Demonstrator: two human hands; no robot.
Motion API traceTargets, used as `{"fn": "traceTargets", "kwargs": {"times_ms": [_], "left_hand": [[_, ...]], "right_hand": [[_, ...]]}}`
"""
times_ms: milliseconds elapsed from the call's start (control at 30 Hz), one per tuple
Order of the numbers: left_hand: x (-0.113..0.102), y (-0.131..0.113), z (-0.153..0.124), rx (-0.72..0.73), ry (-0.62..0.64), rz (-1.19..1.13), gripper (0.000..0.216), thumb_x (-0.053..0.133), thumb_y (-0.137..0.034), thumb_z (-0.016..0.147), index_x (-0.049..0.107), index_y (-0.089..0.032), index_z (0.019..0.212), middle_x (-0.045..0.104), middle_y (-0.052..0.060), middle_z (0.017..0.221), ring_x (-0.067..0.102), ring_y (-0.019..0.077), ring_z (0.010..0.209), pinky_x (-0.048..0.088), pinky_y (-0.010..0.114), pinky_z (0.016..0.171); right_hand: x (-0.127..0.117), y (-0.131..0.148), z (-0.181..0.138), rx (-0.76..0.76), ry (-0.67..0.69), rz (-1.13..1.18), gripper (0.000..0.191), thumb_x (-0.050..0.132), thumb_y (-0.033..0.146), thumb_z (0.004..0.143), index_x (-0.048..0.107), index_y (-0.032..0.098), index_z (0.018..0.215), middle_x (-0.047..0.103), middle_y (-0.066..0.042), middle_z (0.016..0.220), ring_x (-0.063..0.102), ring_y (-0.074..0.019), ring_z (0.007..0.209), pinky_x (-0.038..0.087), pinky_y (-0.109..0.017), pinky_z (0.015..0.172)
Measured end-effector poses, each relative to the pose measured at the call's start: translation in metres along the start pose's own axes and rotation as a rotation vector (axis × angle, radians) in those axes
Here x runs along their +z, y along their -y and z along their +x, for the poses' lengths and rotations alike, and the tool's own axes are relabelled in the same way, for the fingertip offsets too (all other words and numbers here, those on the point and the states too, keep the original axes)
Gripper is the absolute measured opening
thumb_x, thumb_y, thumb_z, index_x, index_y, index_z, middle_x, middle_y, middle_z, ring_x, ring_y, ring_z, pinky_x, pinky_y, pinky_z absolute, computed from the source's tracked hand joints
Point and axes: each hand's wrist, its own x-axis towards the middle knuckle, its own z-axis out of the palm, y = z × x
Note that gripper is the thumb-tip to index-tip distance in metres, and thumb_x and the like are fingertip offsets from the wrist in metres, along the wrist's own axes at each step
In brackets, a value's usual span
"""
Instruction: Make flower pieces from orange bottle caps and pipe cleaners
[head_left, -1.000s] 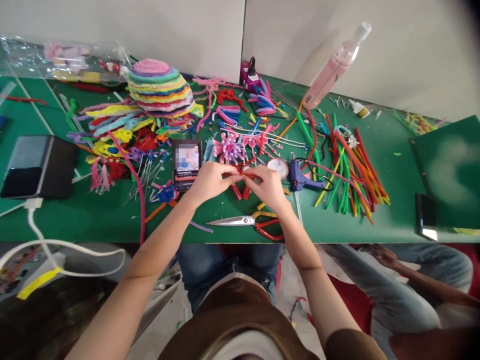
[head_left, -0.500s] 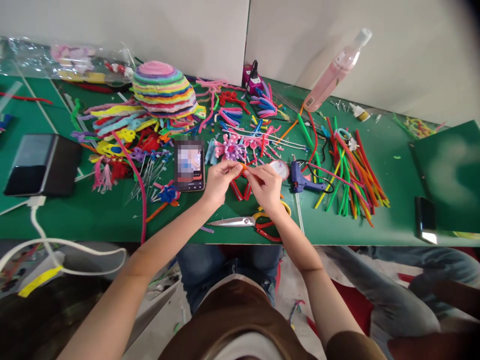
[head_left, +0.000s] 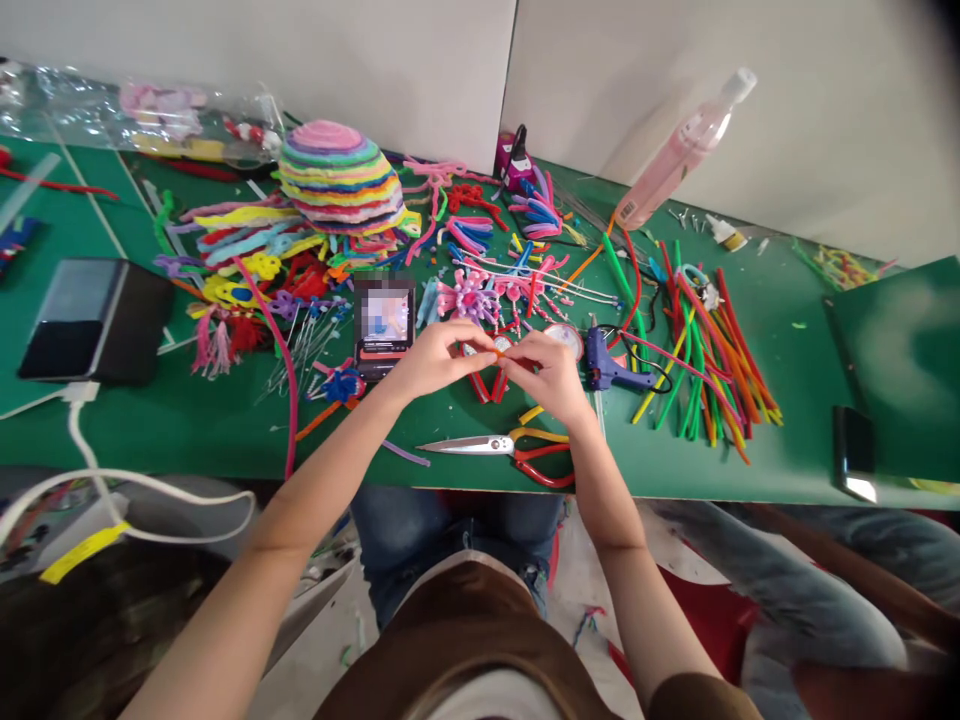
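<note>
Between my two hands is a short orange pipe cleaner piece, mostly covered by fingertips. My left hand pinches it from the left, and my right hand pinches it from the right. Just beneath the fingers lie red bent pieces on the green table. Scissors with red and yellow handles rest below the hands, blades pointing left. A phone with a lit screen is beside my left hand. Right of my right hand sit a round clear-lidded container and a blue glue gun.
Colourful pipe cleaners lie in a bundle at the right. A striped, rounded craft piece and finished bits crowd the back left. A pink bottle leans by the wall. A black box with a white cable stands left. Another person's legs show at right.
The view has shifted slightly, so the table things appear a little to the right. My left fingers are straighter around the orange piece; both hands still pinch it.
</note>
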Motion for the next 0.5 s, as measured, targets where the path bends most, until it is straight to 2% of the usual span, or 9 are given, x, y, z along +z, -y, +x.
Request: {"fn": "traceTargets", "kwargs": {"times_ms": [133, 300, 400, 500], "left_hand": [[-0.001, 0.001, -0.004, 0.036, 0.057, 0.312, 0.016, 0.066, -0.032, 0.078, 0.075, -0.024, 0.089, 0.074, 0.004, 0.087, 0.067, 0.0205, 0.078, 0.045, 0.028, 0.069], [0.008, 0.007, -0.007, 0.112, 0.031, 0.658, 0.014, 0.064, -0.033, 0.08, 0.076, -0.026, 0.08, 0.074, 0.005, 0.076, 0.068, 0.0236, 0.069, 0.04, 0.03, 0.061], [0.007, 0.006, -0.008, 0.157, -0.018, 0.753, 0.018, 0.06, -0.034, 0.083, 0.075, -0.026, 0.078, 0.074, 0.005, 0.074, 0.067, 0.0223, 0.066, 0.038, 0.028, 0.057], [0.001, 0.003, -0.008, 0.134, -0.073, 0.669, 0.02, 0.061, -0.037, 0.082, 0.075, -0.024, 0.077, 0.074, 0.004, 0.074, 0.068, 0.0224, 0.066, 0.04, 0.028, 0.058]], "right_hand": [[-0.003, -0.001, -0.003, -0.048, 0.099, -0.252, 0.014, 0.058, 0.024, 0.084, 0.072, 0.02, 0.083, 0.064, -0.003, 0.079, 0.057, -0.0115, 0.067, 0.036, -0.024, 0.057], [0.003, -0.002, -0.006, -0.094, 0.171, -0.532, 0.02, 0.054, 0.028, 0.089, 0.071, 0.023, 0.083, 0.065, -0.003, 0.081, 0.058, -0.0124, 0.069, 0.03, -0.025, 0.053], [0.005, -0.006, -0.005, -0.129, 0.101, -0.518, 0.018, 0.053, 0.027, 0.09, 0.07, 0.022, 0.09, 0.067, -0.004, 0.083, 0.061, -0.0136, 0.076, 0.036, -0.024, 0.057], [0.004, -0.012, -0.003, -0.236, 0.023, -0.347, 0.019, 0.051, 0.022, 0.091, 0.067, 0.021, 0.101, 0.068, -0.006, 0.093, 0.063, -0.0135, 0.084, 0.046, -0.023, 0.07]]}}
